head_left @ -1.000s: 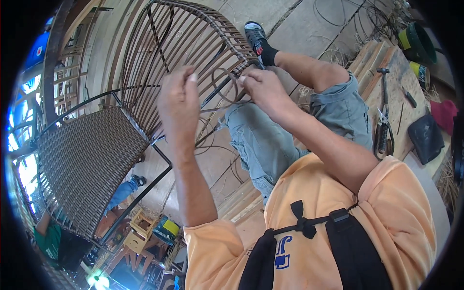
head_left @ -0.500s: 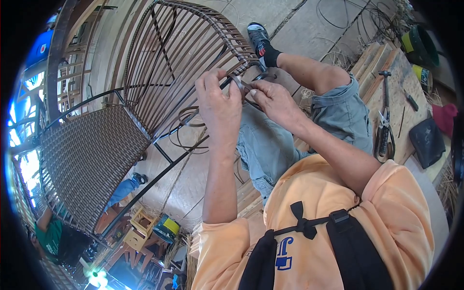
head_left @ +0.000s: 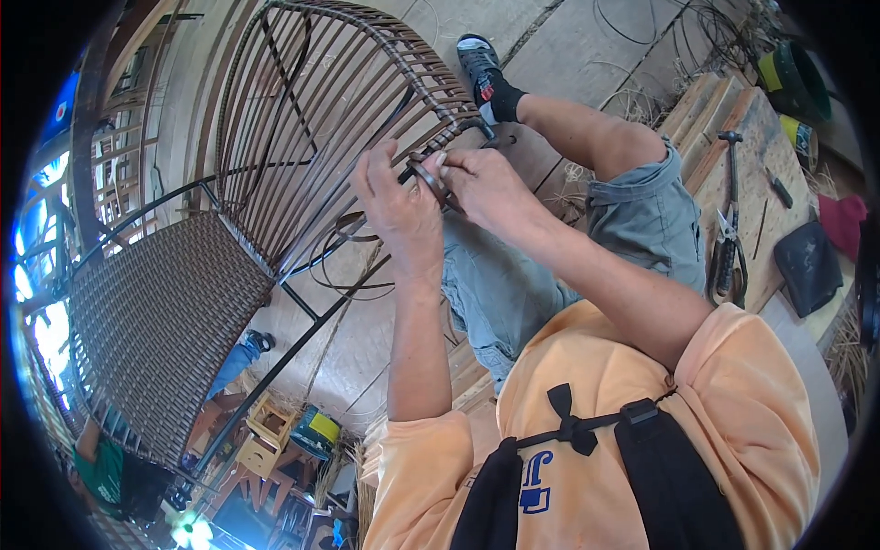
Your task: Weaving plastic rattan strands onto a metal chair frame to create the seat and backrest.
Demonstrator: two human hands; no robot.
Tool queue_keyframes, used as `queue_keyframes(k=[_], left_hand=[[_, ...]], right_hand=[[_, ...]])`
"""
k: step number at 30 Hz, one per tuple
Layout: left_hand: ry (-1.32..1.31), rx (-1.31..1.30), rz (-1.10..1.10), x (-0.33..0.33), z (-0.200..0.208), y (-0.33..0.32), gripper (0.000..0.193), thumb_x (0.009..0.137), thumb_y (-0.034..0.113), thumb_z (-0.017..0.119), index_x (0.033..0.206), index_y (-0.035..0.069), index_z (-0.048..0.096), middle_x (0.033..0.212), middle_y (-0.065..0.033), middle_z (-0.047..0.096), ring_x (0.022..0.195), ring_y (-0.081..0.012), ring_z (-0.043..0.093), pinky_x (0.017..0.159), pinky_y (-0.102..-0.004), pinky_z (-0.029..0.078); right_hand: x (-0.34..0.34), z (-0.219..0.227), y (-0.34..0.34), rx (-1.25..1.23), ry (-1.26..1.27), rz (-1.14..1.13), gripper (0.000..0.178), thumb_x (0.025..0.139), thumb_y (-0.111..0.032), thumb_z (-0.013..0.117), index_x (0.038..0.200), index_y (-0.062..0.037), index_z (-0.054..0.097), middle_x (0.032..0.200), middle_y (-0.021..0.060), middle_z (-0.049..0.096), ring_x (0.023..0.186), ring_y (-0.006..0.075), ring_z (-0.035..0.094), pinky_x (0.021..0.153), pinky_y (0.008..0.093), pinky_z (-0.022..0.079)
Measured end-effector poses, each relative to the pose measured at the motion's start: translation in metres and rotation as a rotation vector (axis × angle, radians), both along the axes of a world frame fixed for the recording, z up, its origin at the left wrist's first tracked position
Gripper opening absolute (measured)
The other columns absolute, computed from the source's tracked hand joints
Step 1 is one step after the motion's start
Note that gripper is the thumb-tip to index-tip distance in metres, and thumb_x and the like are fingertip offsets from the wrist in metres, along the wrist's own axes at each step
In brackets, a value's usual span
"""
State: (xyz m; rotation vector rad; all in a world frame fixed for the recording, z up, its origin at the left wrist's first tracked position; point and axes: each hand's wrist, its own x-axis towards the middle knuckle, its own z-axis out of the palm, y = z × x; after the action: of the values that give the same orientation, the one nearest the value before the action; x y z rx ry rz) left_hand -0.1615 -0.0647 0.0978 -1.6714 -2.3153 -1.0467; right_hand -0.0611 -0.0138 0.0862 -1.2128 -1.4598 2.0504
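A dark-framed chair [head_left: 286,284] lies tipped in front of me, its seat [head_left: 165,321] closely woven in brown strip. Long brown strands run across its other panel [head_left: 316,119], and strip is wound around that panel's rim. At the rim's near end, my left hand [head_left: 401,211] pinches a flat brown weaving strip [head_left: 427,174] with thumb and fingers, other fingers loosely raised. Right beside it, my right hand [head_left: 490,191] grips the same strip, fingers curled and pressed together. The strip bends in a small loop between the hands; its exact path around the frame is partly hidden by my fingers.
To my right, a wooden board [head_left: 742,183] carries a hammer [head_left: 731,165], scissors [head_left: 727,261] and a dark pouch [head_left: 807,266]. Loose strip coils [head_left: 353,275] hang below my left hand. A person in green [head_left: 101,467] is at the lower left, near a bucket [head_left: 316,431].
Both hands have shifted slightly left and down with the strip, which now curls in a loop between them. My right hand has come closer to the left. The view has shifted slightly.
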Motion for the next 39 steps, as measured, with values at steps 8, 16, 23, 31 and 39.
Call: queue_keyframes(k=[8, 16, 23, 31, 39], left_hand=[[-0.079, -0.075, 0.076, 0.005, 0.004, 0.001, 0.034, 0.074, 0.018, 0.073, 0.097, 0.001, 0.055, 0.090, -0.0076, 0.054, 0.079, -0.0215, 0.052, 0.072, -0.0324, 0.044], [-0.027, -0.134, 0.038, 0.007, 0.003, 0.000, 0.024, 0.080, 0.016, 0.067, 0.095, 0.002, 0.055, 0.090, -0.0092, 0.052, 0.082, -0.0222, 0.051, 0.073, -0.0322, 0.044], [-0.022, -0.034, 0.061, 0.010, -0.002, 0.001, 0.024, 0.081, 0.017, 0.066, 0.096, 0.002, 0.055, 0.093, -0.0095, 0.053, 0.085, -0.0225, 0.052, 0.075, -0.0324, 0.044], [0.104, -0.063, -0.063, 0.001, -0.005, 0.005, 0.023, 0.079, 0.022, 0.067, 0.094, 0.007, 0.059, 0.089, -0.0064, 0.061, 0.082, -0.0252, 0.056, 0.073, -0.0364, 0.043], [-0.125, -0.123, -0.143, 0.000, 0.003, 0.012, 0.017, 0.084, 0.014, 0.062, 0.095, 0.001, 0.062, 0.087, -0.0104, 0.062, 0.078, -0.0223, 0.060, 0.071, -0.0297, 0.046]], right_hand=[[0.003, 0.011, 0.008, -0.523, 0.318, -0.012, 0.014, 0.092, -0.010, 0.044, 0.086, -0.0058, 0.056, 0.060, -0.0031, 0.043, 0.048, 0.0048, 0.035, 0.042, 0.0195, 0.028], [0.004, 0.005, 0.012, -0.479, 0.292, 0.050, 0.015, 0.089, -0.008, 0.043, 0.081, -0.0048, 0.055, 0.061, -0.0014, 0.047, 0.049, 0.0061, 0.039, 0.043, 0.0204, 0.032], [-0.002, -0.005, 0.001, -0.266, 0.294, -0.075, 0.018, 0.084, -0.010, 0.045, 0.075, 0.0023, 0.055, 0.059, 0.0053, 0.052, 0.049, 0.0124, 0.048, 0.045, 0.0278, 0.038], [0.043, 0.006, -0.015, -0.303, 0.262, -0.136, 0.019, 0.087, -0.014, 0.047, 0.077, 0.0006, 0.054, 0.059, -0.0009, 0.046, 0.053, 0.0067, 0.043, 0.046, 0.0237, 0.034], [0.056, 0.021, -0.005, -0.672, 0.437, -0.135, 0.012, 0.088, -0.014, 0.045, 0.086, -0.0037, 0.052, 0.063, -0.0075, 0.035, 0.050, 0.0025, 0.030, 0.045, 0.0190, 0.025]])
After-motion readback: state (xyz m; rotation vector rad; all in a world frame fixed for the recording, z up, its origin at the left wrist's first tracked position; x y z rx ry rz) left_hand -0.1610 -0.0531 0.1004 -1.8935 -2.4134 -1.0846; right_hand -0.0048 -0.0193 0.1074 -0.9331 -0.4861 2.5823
